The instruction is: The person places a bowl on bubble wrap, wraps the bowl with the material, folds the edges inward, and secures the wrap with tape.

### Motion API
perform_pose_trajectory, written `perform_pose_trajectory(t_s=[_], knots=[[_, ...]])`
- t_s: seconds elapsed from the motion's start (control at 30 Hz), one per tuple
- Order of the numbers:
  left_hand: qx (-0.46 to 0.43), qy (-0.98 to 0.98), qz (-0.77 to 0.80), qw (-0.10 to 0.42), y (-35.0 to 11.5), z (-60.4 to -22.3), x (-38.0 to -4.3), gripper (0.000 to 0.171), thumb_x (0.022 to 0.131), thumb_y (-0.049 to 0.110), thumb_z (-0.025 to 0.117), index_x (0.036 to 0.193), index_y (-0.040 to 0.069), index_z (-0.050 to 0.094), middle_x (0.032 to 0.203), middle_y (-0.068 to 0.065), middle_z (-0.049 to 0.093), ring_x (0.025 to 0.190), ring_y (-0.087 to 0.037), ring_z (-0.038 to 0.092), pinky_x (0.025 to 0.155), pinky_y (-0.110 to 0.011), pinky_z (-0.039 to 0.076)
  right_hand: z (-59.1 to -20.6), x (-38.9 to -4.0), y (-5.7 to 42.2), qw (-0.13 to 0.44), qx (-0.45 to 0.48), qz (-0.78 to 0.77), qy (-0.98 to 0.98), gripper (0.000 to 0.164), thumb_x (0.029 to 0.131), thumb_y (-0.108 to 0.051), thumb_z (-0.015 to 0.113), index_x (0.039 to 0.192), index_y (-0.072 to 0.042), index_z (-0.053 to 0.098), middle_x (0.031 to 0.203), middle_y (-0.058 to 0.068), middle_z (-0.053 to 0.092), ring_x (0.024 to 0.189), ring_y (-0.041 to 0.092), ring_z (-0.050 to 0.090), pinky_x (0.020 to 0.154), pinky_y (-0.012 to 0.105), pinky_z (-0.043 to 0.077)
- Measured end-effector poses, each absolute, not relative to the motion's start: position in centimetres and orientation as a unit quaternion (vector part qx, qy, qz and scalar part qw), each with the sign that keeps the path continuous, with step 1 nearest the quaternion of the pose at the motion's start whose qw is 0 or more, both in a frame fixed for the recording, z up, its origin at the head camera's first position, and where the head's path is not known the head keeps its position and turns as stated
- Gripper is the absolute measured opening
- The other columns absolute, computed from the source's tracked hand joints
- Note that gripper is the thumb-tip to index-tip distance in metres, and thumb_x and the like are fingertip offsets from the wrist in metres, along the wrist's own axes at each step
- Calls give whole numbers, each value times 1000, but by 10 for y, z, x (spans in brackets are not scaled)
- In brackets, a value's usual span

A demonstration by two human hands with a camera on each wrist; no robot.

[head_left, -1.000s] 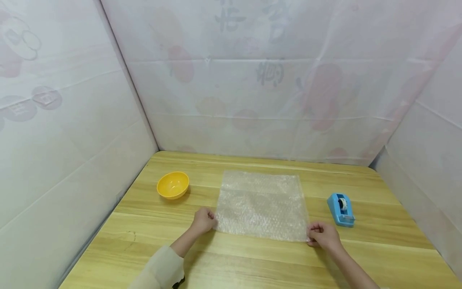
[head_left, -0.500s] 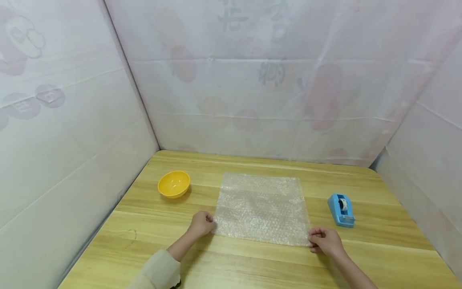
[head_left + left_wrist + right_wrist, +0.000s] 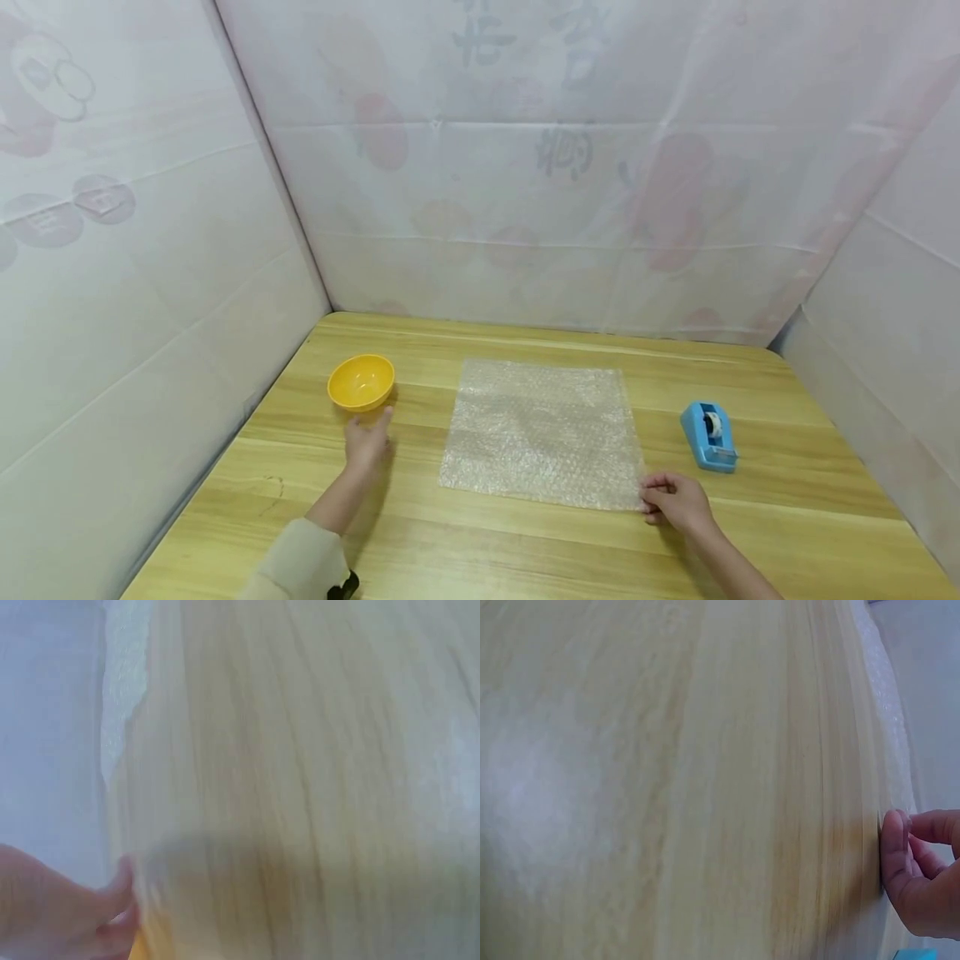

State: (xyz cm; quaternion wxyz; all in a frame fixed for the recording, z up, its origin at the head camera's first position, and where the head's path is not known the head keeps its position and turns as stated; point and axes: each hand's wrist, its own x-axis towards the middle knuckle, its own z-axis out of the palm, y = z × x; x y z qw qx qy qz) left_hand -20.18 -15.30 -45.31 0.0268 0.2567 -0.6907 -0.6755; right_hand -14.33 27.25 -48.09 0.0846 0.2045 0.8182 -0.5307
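A sheet of clear bubble wrap (image 3: 543,433) lies flat in the middle of the wooden table. My right hand (image 3: 678,500) pinches its near right corner between thumb and fingers; the right wrist view shows that pinch of the right hand (image 3: 922,870) too. Off the sheet, my left hand (image 3: 367,442) reaches toward an orange bowl (image 3: 362,383) at the left, thumb and fingers spread just short of its near side. In the left wrist view the left hand (image 3: 67,907) shows at the lower left, with a sliver of the bowl (image 3: 137,949) beside it.
A blue tape dispenser (image 3: 709,435) with a roll in it stands right of the bubble wrap, beyond my right hand. The wooden table (image 3: 480,550) meets pale printed cloth walls (image 3: 540,208) at the back and sides.
My left hand has let go of the bubble wrap's near left corner and moved left and forward to the bowl. The sheet shifted slightly toward me earlier; my right hand still pinches its corner.
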Motion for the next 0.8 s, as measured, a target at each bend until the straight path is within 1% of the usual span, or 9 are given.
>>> perform_pose_trajectory(t_s=[0.1,0.17,0.23,0.3,0.37,0.43,0.53,0.7,0.8], knots=[[283,-635,-712,95,-160,-453,-209,75,92,28,55,145,4,8,118,-14,35,56,-5,48,55,-18,48,-481,-144,272,82,211,-529,818,17,84,2,57,98,12,57,71,6,58,60,12,58,55,29,56],[287,-616,-723,124,-165,-453,-215,75,92,30,55,146,10,7,132,-17,31,60,-3,46,55,-15,45,-481,-144,272,79,210,-530,818,17,84,2,57,98,12,57,71,6,58,60,12,58,54,29,56],[288,-602,-733,136,-170,-454,-220,76,92,31,54,147,14,4,146,-18,23,76,-7,49,59,-16,45,-482,-144,271,77,210,-531,817,17,84,3,56,98,12,57,71,6,58,60,12,58,54,29,56],[292,-588,-741,140,-174,-455,-226,77,92,30,54,148,16,3,152,-17,19,97,-14,50,68,-20,48,-483,-143,270,75,210,-532,816,16,84,3,56,97,12,57,71,6,58,60,12,58,54,29,56],[298,-573,-750,142,-177,-455,-232,77,92,27,54,148,16,1,152,-18,17,118,-21,43,82,-27,50,-484,-142,270,75,211,-535,815,16,84,3,57,97,12,57,70,5,58,60,12,58,54,29,56],[306,-559,-758,142,-179,-456,-236,77,93,24,53,148,16,0,152,-19,17,128,-25,38,94,-34,47,-484,-142,270,74,213,-537,813,16,84,3,56,97,12,57,70,5,58,60,12,58,53,28,55],[317,-548,-761,143,-181,-457,-242,74,94,20,51,149,16,1,150,-20,20,128,-27,38,101,-39,43,-484,-142,270,72,212,-541,811,16,84,2,56,96,12,58,69,4,58,60,12,58,53,28,55],[333,-517,-775,147,-182,-457,-247,67,95,8,44,149,16,6,149,-19,24,129,-28,38,102,-42,42,-484,-142,270,69,210,-540,812,15,83,2,57,95,12,58,68,4,58,59,12,57,53,28,55],[348,-504,-777,147,-185,-458,-246,65,94,3,42,149,15,10,150,-17,25,130,-27,38,101,-38,43,-485,-141,269,67,212,-537,814,15,83,2,57,95,12,58,68,4,58,59,12,57,52,28,55]])
